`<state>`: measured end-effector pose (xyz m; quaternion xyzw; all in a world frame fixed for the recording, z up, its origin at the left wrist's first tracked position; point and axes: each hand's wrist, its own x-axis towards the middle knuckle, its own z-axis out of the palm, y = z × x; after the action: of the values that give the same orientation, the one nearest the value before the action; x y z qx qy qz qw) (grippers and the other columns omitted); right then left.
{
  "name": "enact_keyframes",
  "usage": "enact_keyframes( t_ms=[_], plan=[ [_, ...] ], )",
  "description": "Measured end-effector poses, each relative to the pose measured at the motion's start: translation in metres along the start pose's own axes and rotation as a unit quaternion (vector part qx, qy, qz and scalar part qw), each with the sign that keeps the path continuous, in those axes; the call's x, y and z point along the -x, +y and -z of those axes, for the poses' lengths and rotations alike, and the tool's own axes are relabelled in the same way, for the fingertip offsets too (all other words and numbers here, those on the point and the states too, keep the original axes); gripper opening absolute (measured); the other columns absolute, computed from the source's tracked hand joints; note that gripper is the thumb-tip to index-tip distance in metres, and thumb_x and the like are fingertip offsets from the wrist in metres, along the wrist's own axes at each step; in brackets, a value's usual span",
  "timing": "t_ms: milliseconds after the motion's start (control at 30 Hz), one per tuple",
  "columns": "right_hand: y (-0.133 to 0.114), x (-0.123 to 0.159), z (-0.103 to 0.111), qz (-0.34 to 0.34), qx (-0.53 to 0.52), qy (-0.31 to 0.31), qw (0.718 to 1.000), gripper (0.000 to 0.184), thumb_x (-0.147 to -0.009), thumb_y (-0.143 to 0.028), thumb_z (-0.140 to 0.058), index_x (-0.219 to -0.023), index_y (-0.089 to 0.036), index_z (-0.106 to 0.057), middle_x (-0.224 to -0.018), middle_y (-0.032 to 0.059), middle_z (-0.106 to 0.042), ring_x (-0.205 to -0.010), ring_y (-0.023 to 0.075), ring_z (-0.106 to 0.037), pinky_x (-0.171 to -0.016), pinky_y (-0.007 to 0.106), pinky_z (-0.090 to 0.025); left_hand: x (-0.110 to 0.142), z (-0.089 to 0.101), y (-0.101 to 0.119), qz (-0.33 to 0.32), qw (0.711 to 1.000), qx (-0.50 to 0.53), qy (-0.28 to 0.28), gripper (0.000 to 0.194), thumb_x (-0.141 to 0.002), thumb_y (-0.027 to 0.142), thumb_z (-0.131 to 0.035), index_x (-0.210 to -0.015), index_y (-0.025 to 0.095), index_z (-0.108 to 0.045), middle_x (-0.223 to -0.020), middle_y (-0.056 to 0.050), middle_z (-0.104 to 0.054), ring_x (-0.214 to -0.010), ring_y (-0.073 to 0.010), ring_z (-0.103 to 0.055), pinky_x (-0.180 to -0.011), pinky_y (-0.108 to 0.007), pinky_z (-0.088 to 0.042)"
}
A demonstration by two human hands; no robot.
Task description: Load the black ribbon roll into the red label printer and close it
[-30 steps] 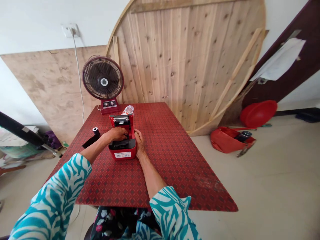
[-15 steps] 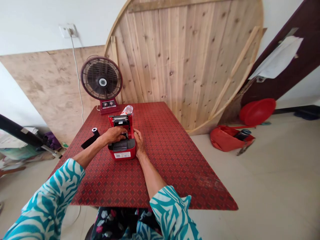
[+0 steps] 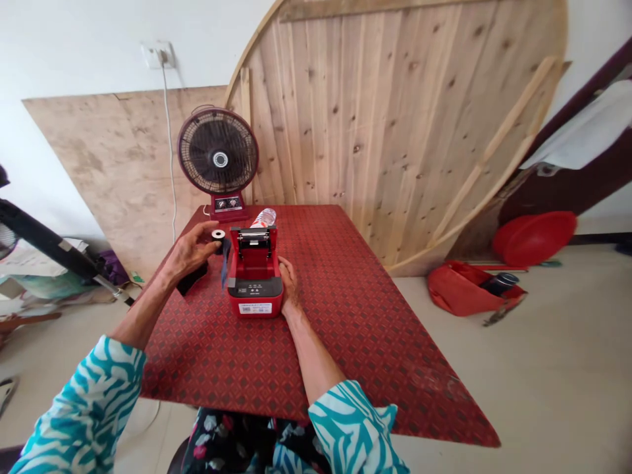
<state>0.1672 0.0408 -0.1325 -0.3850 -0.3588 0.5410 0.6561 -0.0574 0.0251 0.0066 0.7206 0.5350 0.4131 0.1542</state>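
Note:
A red and black label printer (image 3: 255,288) stands on the table with its lid raised and its red inner bay showing. My right hand (image 3: 289,283) presses along the printer's right side, fingers curved round it. To the left of the printer, my left hand (image 3: 193,251) pinches a small black roll (image 3: 218,241) with a white core, held above the table. A dark, bluish strip (image 3: 226,263) hangs down from this roll beside the printer. Below my left hand a black strip (image 3: 191,281) lies on the tabletop, partly covered by the hand.
A table fan (image 3: 218,161) stands at the back left, with a clear plastic bottle (image 3: 264,218) lying behind the printer. The table (image 3: 345,316) has a red patterned cover. Round wooden boards (image 3: 375,131) lean on the wall. A red bag (image 3: 451,289) and basin (image 3: 536,238) are at floor level right.
My left hand has come out of the printer's bay and moved left with the black roll and its hanging strip. My right hand stays on the printer. The view has shifted slightly left.

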Motion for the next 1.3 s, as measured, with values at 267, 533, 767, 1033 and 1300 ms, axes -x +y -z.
enact_keyframes(
  t_ms=[267, 533, 767, 1033, 1300],
  plan=[
    [-0.009, 0.004, -0.002, -0.027, 0.004, 0.011, 1.000, 0.050, -0.071, -0.056, -0.061, -0.108, -0.022, -0.063, -0.102, 0.0032, -0.070, -0.084, 0.0177, -0.062, -0.075, 0.031, -0.047, -0.035, -0.015, -0.058, 0.153, 0.975, -0.162, -0.024, 0.028, -0.070, 0.025, -0.060, -0.097, 0.017, -0.065, -0.091, -0.005, -0.072, -0.086, -0.0211, -0.066, -0.078, -0.030, -0.049],
    [-0.006, 0.003, 0.000, -0.013, 0.035, 0.012, 0.999, 0.048, -0.075, -0.055, -0.057, -0.110, -0.023, -0.063, -0.102, 0.0036, -0.071, -0.086, 0.0185, -0.062, -0.074, 0.031, -0.047, -0.045, -0.034, -0.085, 0.203, 0.952, -0.222, -0.062, 0.023, -0.069, 0.027, -0.065, -0.091, 0.019, -0.067, -0.098, -0.012, -0.073, -0.098, -0.0305, -0.066, -0.082, -0.035, -0.047],
    [-0.005, 0.002, 0.001, -0.016, 0.037, 0.018, 0.999, 0.046, -0.074, -0.055, -0.057, -0.107, -0.023, -0.064, -0.108, 0.0041, -0.069, -0.090, 0.0191, -0.062, -0.077, 0.031, -0.047, -0.030, -0.002, -0.106, 0.186, 0.983, 0.004, -0.007, 0.045, -0.071, 0.045, -0.063, -0.106, 0.016, -0.064, -0.107, -0.010, -0.071, -0.099, -0.0222, -0.065, -0.085, -0.032, -0.050],
    [-0.002, -0.001, 0.002, -0.026, 0.034, 0.017, 0.999, 0.050, -0.073, -0.056, -0.058, -0.110, -0.023, -0.063, -0.099, 0.0028, -0.071, -0.079, 0.0172, -0.061, -0.070, 0.030, -0.047, 0.015, 0.012, -0.130, 0.215, 0.960, 0.167, -0.067, 0.063, -0.052, 0.041, -0.076, -0.109, 0.018, -0.065, -0.113, -0.010, -0.071, -0.110, -0.0280, -0.062, -0.092, -0.039, -0.049],
    [0.000, -0.001, 0.000, -0.031, 0.013, 0.011, 0.999, 0.048, -0.073, -0.055, -0.059, -0.109, -0.023, -0.062, -0.094, 0.0018, -0.071, -0.074, 0.0164, -0.061, -0.067, 0.030, -0.047, 0.024, 0.003, -0.114, 0.199, 0.968, 0.149, -0.029, 0.065, -0.052, 0.060, -0.077, -0.100, 0.018, -0.065, -0.100, -0.009, -0.074, -0.097, -0.0292, -0.067, -0.085, -0.040, -0.053]
  ],
)
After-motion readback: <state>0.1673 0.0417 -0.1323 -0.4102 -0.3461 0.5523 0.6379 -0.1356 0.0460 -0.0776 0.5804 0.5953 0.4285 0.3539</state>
